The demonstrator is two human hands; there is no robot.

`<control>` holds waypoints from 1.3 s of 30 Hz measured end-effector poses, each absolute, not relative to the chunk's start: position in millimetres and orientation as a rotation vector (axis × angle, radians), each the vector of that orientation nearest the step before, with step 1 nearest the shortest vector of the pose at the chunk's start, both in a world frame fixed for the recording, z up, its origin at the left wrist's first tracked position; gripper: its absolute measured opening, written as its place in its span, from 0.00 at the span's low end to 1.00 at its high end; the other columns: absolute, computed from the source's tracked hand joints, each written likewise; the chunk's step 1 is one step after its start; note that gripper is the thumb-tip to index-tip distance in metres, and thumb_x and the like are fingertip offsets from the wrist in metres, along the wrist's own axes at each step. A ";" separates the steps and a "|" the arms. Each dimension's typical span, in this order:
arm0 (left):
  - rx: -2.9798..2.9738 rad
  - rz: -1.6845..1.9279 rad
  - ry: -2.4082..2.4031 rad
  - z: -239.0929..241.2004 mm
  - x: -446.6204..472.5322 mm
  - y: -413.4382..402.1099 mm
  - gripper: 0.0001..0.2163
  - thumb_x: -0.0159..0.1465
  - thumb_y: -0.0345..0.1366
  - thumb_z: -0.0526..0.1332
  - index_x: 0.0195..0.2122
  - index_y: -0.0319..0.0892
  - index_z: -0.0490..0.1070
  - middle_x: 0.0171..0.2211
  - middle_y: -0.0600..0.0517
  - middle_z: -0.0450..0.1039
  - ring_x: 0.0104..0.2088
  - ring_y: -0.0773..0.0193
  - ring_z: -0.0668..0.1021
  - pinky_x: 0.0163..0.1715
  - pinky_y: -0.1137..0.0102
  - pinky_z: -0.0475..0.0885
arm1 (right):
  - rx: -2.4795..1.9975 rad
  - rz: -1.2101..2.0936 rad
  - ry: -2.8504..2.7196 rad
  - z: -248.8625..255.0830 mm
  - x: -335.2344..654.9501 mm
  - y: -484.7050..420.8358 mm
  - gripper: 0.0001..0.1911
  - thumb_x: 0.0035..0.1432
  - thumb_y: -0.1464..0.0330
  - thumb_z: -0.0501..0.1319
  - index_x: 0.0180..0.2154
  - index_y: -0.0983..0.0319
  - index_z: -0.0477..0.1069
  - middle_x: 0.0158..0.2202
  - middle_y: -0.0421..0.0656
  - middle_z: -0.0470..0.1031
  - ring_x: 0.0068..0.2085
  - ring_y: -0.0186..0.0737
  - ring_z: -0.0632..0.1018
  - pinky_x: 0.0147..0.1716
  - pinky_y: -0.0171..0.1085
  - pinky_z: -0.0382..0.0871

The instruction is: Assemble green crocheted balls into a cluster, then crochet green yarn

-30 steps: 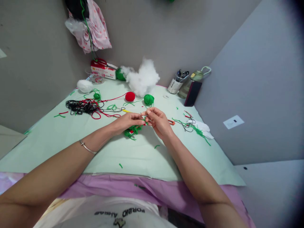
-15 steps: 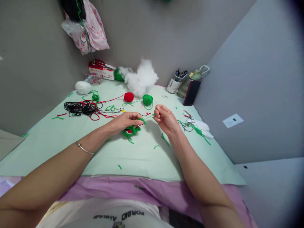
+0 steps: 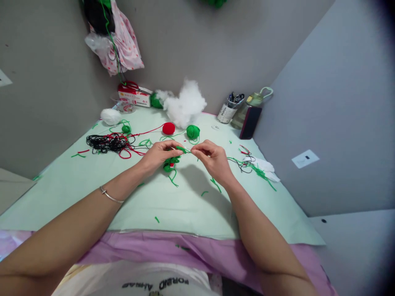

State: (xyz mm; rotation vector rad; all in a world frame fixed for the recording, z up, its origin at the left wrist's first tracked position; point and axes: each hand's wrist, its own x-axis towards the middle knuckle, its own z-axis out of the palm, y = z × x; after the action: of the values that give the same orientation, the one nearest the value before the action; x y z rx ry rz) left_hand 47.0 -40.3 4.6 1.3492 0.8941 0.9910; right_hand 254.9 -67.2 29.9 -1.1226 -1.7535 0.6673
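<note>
Two hands are counted at mid-frame: one left hand and one right hand. How many green pieces are held on the left cannot be told. Five balls of yarn are seen from centre left to centre: one white ball, one red ball and three green balls. One box and one pair of scissors are found at upper left; one cup, one bottle and one phone are counted at upper right.
</note>
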 end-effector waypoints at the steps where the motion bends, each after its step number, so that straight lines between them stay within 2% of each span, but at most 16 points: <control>1: 1.349 0.998 0.900 4.5 46.6 -40.0 0.12 0.55 0.42 0.72 0.36 0.42 0.79 0.30 0.53 0.73 0.30 0.67 0.72 0.30 0.71 0.65 | -1.132 0.644 -1.794 29.6 254.8 -68.0 0.06 0.60 0.67 0.65 0.32 0.59 0.79 0.28 0.39 0.69 0.28 0.34 0.66 0.29 0.37 0.58; 5: 1.340 1.004 0.904 4.3 46.6 -39.3 0.11 0.55 0.42 0.72 0.36 0.43 0.79 0.28 0.55 0.71 0.28 0.68 0.71 0.29 0.71 0.64 | -1.167 0.587 -1.891 30.1 255.5 -70.0 0.06 0.61 0.69 0.63 0.33 0.60 0.78 0.29 0.40 0.70 0.28 0.33 0.67 0.30 0.37 0.59; 12: 1.391 1.029 0.916 2.9 49.0 -39.1 0.10 0.54 0.40 0.72 0.34 0.42 0.79 0.31 0.54 0.73 0.31 0.67 0.71 0.32 0.70 0.65 | -1.214 0.571 -1.908 29.3 253.9 -70.5 0.06 0.61 0.70 0.62 0.32 0.61 0.76 0.30 0.40 0.72 0.28 0.33 0.68 0.30 0.37 0.60; 20: 1.308 0.988 0.876 6.0 49.5 -42.1 0.12 0.53 0.43 0.73 0.34 0.42 0.79 0.28 0.54 0.72 0.27 0.68 0.71 0.28 0.70 0.68 | -1.177 0.728 -1.815 31.8 254.5 -68.4 0.05 0.59 0.69 0.63 0.31 0.61 0.76 0.28 0.39 0.70 0.28 0.33 0.68 0.30 0.37 0.60; 33: 1.435 0.998 0.933 4.5 48.3 -41.3 0.11 0.53 0.42 0.72 0.33 0.43 0.79 0.26 0.55 0.70 0.27 0.67 0.70 0.27 0.70 0.67 | -1.227 0.698 -1.878 33.7 256.2 -70.0 0.05 0.58 0.69 0.63 0.30 0.61 0.76 0.29 0.40 0.73 0.29 0.34 0.68 0.30 0.37 0.59; 39: 1.446 0.979 0.926 1.2 48.2 -39.7 0.10 0.52 0.42 0.73 0.32 0.43 0.80 0.28 0.54 0.74 0.29 0.66 0.72 0.32 0.69 0.68 | -1.168 0.974 -1.748 32.4 253.0 -68.3 0.07 0.55 0.65 0.65 0.29 0.62 0.75 0.28 0.39 0.72 0.28 0.33 0.66 0.29 0.36 0.58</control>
State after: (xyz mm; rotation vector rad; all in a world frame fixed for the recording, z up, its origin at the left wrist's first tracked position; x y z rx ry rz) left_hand 48.2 -39.7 1.2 1.4459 0.9262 0.9794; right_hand 253.0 -68.3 32.4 -1.1681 -1.7481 0.9736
